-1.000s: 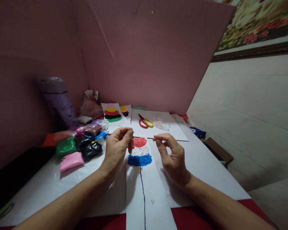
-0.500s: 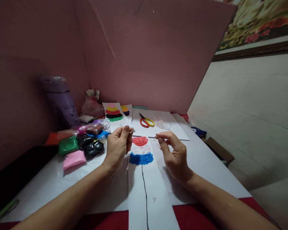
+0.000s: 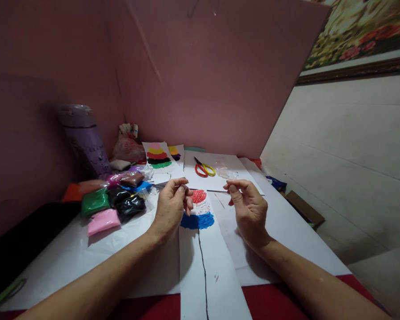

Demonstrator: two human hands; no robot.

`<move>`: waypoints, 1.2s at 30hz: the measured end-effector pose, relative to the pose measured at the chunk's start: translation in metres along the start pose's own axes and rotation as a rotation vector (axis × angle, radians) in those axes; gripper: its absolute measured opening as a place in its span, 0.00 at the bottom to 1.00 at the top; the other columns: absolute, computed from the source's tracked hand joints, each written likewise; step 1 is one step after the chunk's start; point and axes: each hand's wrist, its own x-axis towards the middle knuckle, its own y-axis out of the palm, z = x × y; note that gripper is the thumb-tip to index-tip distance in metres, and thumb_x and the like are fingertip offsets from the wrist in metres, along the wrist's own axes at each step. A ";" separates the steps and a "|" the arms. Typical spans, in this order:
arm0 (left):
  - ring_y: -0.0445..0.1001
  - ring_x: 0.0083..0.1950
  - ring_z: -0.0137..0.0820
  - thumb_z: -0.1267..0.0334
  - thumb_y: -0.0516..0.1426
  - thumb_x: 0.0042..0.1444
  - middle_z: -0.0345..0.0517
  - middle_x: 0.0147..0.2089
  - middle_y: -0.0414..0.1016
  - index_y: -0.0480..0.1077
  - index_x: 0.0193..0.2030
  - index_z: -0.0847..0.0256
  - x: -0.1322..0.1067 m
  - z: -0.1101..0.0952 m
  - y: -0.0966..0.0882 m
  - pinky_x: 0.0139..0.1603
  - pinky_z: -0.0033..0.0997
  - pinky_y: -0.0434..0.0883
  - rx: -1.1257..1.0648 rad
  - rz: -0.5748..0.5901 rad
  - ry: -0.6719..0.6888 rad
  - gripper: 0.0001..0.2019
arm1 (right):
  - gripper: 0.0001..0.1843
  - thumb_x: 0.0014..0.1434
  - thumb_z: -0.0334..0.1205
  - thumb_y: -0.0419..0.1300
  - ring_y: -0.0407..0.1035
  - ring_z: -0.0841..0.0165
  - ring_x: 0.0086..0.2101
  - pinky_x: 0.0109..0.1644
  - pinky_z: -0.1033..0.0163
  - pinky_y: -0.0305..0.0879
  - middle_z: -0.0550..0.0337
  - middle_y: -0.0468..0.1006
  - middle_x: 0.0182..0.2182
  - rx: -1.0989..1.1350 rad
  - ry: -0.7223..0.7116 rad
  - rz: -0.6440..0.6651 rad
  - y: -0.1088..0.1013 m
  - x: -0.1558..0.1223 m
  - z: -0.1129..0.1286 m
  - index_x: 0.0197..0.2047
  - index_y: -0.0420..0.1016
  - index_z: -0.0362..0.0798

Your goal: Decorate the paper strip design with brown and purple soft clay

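My left hand (image 3: 171,209) and my right hand (image 3: 250,206) hover side by side over a white paper strip (image 3: 210,275). Both are closed in a pinch, holding a thin dark stick (image 3: 213,191) stretched level between them. Under the hands the strip carries a clay picture (image 3: 198,211) with a red top, a white middle band and a blue bottom band. A black line runs from it down the strip towards me. My left thumb partly covers the picture's left edge.
Several bagged clay packs, green (image 3: 94,201), pink (image 3: 102,221) and black (image 3: 130,206), lie at the left. A purple bottle (image 3: 83,140) stands behind them. Red and yellow scissors (image 3: 202,169) and another clay picture (image 3: 158,156) lie near the pink board (image 3: 203,75).
Both hands shifted slightly right and lowered towards the strip, keeping their pinch on the stick. My right hand turned so its back faces up more.
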 end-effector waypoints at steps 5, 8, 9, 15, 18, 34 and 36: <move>0.65 0.19 0.22 0.66 0.53 0.58 0.38 0.27 0.68 0.64 0.40 0.64 -0.001 0.000 0.000 0.18 0.20 0.63 -0.028 -0.033 0.060 0.05 | 0.06 0.63 0.40 0.58 0.68 0.70 0.32 0.28 0.67 0.65 0.60 0.76 0.33 0.046 0.042 -0.081 0.000 0.003 -0.001 0.41 0.74 0.50; 0.62 0.19 0.20 0.63 0.60 0.54 0.33 0.23 0.64 0.64 0.37 0.63 -0.003 -0.001 0.000 0.17 0.18 0.60 -0.009 -0.035 0.122 0.09 | 0.07 0.63 0.42 0.58 0.69 0.69 0.32 0.29 0.66 0.65 0.59 0.76 0.33 0.053 0.057 -0.120 0.000 0.006 -0.002 0.41 0.73 0.49; 0.60 0.17 0.19 0.63 0.60 0.53 0.31 0.21 0.62 0.64 0.36 0.63 -0.003 -0.001 0.000 0.16 0.17 0.57 0.002 -0.037 0.132 0.09 | 0.07 0.63 0.42 0.58 0.69 0.69 0.32 0.28 0.66 0.65 0.59 0.76 0.33 0.055 0.061 -0.134 0.000 0.007 -0.002 0.41 0.73 0.48; 0.65 0.17 0.23 0.68 0.49 0.62 0.38 0.25 0.70 0.61 0.41 0.63 -0.001 0.000 0.001 0.15 0.21 0.63 -0.030 -0.041 0.038 0.03 | 0.07 0.63 0.42 0.58 0.68 0.69 0.32 0.27 0.66 0.64 0.59 0.76 0.34 0.103 0.046 -0.230 -0.001 0.014 0.001 0.40 0.72 0.48; 0.66 0.17 0.24 0.70 0.47 0.62 0.41 0.26 0.71 0.62 0.41 0.65 -0.002 0.000 0.001 0.15 0.23 0.64 -0.014 -0.014 0.016 0.04 | 0.07 0.64 0.42 0.55 0.68 0.69 0.32 0.29 0.65 0.63 0.59 0.76 0.34 0.102 0.019 -0.270 -0.001 0.017 0.001 0.40 0.72 0.48; 0.65 0.18 0.22 0.59 0.55 0.59 0.39 0.26 0.69 0.65 0.38 0.64 -0.010 -0.008 0.002 0.15 0.21 0.61 0.092 0.088 0.151 0.09 | 0.08 0.65 0.42 0.54 0.68 0.68 0.34 0.32 0.64 0.63 0.59 0.75 0.36 0.050 0.041 -0.099 0.000 0.009 -0.002 0.40 0.72 0.49; 0.59 0.16 0.19 0.61 0.55 0.60 0.34 0.21 0.64 0.66 0.34 0.64 -0.011 -0.009 0.003 0.16 0.19 0.57 0.119 0.059 0.191 0.08 | 0.08 0.65 0.41 0.54 0.67 0.68 0.34 0.32 0.64 0.63 0.59 0.74 0.36 0.044 0.025 -0.076 0.000 0.008 -0.002 0.40 0.72 0.49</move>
